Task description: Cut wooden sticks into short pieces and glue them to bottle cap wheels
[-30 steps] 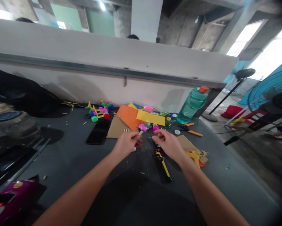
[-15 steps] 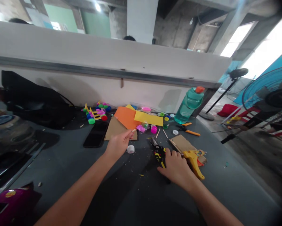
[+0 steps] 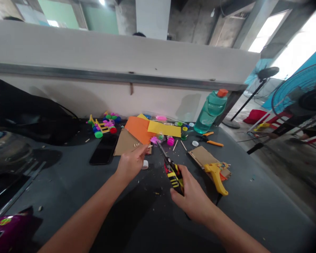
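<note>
My left hand (image 3: pixel 131 163) is closed in a pinch around a short pale stick, whose tip shows at the fingertips. Beneath and behind it lie a piece of brown cardboard (image 3: pixel 122 143) with small cut stick bits (image 3: pixel 136 144) on it, and a white bottle cap (image 3: pixel 145 164). My right hand (image 3: pixel 191 189) grips the black-and-yellow handles of a pair of snips (image 3: pixel 173 173), their blades pointing up and left toward the pinched stick without touching it. Two thin sticks (image 3: pixel 183 146) lie beyond the snips.
Orange paper (image 3: pixel 138 128), yellow paper (image 3: pixel 164 129), a phone (image 3: pixel 104 150) and a small toy car (image 3: pixel 102 127) lie at the back. To the right are a water bottle (image 3: pixel 210 113), orange-handled pliers (image 3: pixel 213 143) and a yellow glue gun (image 3: pixel 217 178) on cardboard.
My right hand has lifted the snips off the table and brought them up and left. The left hand keeps its pinch; stick bits on the cardboard now show. The view has shifted slightly.
</note>
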`<state>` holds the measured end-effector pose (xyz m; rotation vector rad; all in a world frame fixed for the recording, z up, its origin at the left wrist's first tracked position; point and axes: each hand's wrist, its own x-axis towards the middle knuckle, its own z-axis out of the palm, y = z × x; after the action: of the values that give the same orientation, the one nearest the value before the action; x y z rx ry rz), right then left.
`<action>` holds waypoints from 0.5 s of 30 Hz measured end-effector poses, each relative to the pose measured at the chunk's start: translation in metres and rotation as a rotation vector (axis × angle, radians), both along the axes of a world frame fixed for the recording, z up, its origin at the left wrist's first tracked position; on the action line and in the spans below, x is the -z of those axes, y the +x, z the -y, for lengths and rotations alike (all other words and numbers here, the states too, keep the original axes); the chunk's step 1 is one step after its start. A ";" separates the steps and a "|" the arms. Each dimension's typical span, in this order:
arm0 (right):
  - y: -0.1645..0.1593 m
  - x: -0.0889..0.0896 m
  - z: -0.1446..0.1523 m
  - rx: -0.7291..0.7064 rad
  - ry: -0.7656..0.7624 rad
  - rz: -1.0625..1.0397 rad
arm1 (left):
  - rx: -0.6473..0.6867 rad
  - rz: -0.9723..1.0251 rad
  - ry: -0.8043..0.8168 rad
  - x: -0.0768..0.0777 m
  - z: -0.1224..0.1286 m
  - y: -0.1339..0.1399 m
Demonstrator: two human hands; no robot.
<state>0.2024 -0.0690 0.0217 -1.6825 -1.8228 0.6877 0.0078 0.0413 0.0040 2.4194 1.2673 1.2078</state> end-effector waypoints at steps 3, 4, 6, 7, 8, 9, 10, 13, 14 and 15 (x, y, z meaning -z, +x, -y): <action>-0.001 0.004 0.001 0.006 0.019 0.021 | 0.015 0.016 -0.018 -0.001 0.003 0.003; -0.001 0.005 0.000 0.006 0.022 0.031 | 0.019 0.017 -0.026 0.000 0.003 0.003; -0.001 0.009 0.000 -0.002 0.034 0.049 | 0.025 0.018 -0.035 0.000 0.004 0.003; -0.001 0.010 0.000 -0.006 0.046 0.060 | 0.027 0.018 -0.033 0.001 0.004 0.004; -0.001 0.012 0.000 -0.011 0.060 0.073 | 0.029 0.018 -0.027 0.001 0.005 0.004; -0.001 0.013 0.000 -0.014 0.073 0.088 | 0.032 0.018 -0.020 0.002 0.005 0.004; -0.001 0.013 0.000 -0.014 0.081 0.101 | 0.038 0.020 -0.014 0.002 0.005 0.004; -0.002 0.014 -0.001 -0.012 0.064 0.117 | 0.057 0.014 -0.017 0.004 0.005 0.006; -0.002 0.014 -0.001 -0.007 0.054 0.115 | 0.051 -0.004 -0.030 0.003 0.003 0.005; -0.001 0.014 -0.002 0.002 0.046 0.116 | 0.032 -0.026 -0.049 0.003 0.000 0.003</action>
<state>0.2015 -0.0670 0.0078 -1.7263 -1.9016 0.5534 0.0110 0.0409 0.0014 2.4185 1.2457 1.1274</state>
